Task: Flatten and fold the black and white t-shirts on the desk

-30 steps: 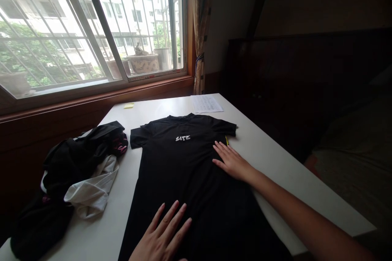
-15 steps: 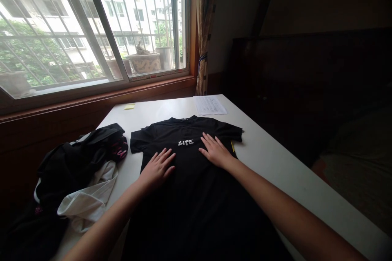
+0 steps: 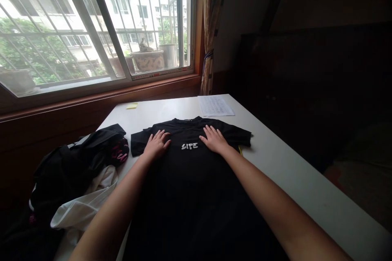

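A black T-shirt (image 3: 190, 179) with white lettering on its chest lies spread on the white table (image 3: 281, 167), neckline towards the far edge. Flat on the shirt's upper left part rests my left hand (image 3: 157, 143), open, fingers pointing away from me. My right hand (image 3: 213, 138) lies open on the upper chest, just right of the lettering. Neither hand grips the cloth. The shirt's lower end runs out of view at the bottom, in dark shade. A bit of yellow shows under its right side, below the sleeve.
Left of the shirt sits a heap of black clothes (image 3: 76, 163) with a white garment (image 3: 82, 208) partly under it. Printed paper sheets (image 3: 216, 106) and a yellow note (image 3: 132, 106) lie near the far edge. Beyond stand a barred window and a tied curtain (image 3: 207, 71).
My left hand has moved forward over the shirt, nearer the left shoulder. My right hand has shifted slightly forward. The view has turned a little.
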The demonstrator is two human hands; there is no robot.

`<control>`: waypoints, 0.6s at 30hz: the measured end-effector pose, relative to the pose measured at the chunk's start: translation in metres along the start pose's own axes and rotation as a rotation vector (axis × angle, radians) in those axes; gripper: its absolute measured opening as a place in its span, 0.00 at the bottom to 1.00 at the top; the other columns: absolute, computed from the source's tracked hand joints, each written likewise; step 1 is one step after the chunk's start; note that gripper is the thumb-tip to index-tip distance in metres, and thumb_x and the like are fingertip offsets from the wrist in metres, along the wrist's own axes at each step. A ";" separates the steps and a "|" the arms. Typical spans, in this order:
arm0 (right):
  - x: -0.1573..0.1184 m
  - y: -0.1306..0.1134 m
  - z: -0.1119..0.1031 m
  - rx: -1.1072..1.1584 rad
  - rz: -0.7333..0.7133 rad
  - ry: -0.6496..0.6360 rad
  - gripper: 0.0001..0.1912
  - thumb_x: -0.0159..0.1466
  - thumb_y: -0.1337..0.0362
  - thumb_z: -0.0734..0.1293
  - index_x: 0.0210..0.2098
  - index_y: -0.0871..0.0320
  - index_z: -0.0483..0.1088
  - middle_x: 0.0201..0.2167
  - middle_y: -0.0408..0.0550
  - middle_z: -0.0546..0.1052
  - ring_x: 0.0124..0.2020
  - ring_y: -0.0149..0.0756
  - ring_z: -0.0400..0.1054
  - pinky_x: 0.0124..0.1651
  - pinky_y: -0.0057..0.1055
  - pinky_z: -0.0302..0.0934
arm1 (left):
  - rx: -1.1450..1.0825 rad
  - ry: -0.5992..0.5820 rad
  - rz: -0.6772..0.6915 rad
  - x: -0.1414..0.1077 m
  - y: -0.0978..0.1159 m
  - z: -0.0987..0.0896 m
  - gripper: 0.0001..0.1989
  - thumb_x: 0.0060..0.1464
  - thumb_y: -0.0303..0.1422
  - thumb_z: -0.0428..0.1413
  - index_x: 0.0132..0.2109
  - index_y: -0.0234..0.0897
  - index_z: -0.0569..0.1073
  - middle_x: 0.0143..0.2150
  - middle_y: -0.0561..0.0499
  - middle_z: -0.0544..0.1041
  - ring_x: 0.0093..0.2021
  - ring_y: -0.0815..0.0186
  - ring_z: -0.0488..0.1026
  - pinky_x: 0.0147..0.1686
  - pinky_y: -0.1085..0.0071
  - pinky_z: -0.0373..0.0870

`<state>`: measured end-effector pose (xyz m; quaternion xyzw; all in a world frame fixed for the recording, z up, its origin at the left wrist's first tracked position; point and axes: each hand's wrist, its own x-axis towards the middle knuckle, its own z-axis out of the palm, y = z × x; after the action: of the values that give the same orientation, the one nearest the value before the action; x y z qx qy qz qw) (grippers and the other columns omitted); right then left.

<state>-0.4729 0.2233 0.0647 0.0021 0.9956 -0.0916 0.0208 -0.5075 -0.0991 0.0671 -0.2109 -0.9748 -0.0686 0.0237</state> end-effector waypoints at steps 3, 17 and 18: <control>0.010 0.001 0.000 0.003 0.002 0.011 0.41 0.73 0.41 0.46 0.76 0.59 0.47 0.77 0.51 0.44 0.77 0.45 0.35 0.76 0.48 0.32 | -0.006 0.002 -0.019 0.007 -0.002 0.000 0.29 0.71 0.48 0.40 0.74 0.46 0.55 0.77 0.48 0.54 0.77 0.58 0.46 0.73 0.48 0.43; 0.054 0.009 0.001 -0.028 0.022 0.135 0.32 0.74 0.45 0.51 0.72 0.53 0.58 0.74 0.53 0.56 0.73 0.54 0.47 0.71 0.55 0.43 | 0.022 -0.007 -0.156 0.058 -0.031 0.000 0.30 0.71 0.49 0.38 0.72 0.43 0.59 0.76 0.42 0.55 0.75 0.50 0.49 0.70 0.46 0.49; 0.058 0.008 -0.002 -0.035 0.015 0.161 0.31 0.75 0.47 0.53 0.71 0.54 0.59 0.73 0.55 0.58 0.72 0.55 0.49 0.71 0.55 0.45 | 0.030 0.003 -0.159 0.061 -0.031 -0.002 0.29 0.71 0.48 0.38 0.72 0.43 0.59 0.75 0.40 0.57 0.74 0.48 0.52 0.69 0.44 0.51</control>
<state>-0.5304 0.2312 0.0626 0.0167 0.9954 -0.0737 -0.0586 -0.5757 -0.1027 0.0702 -0.1325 -0.9894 -0.0558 0.0229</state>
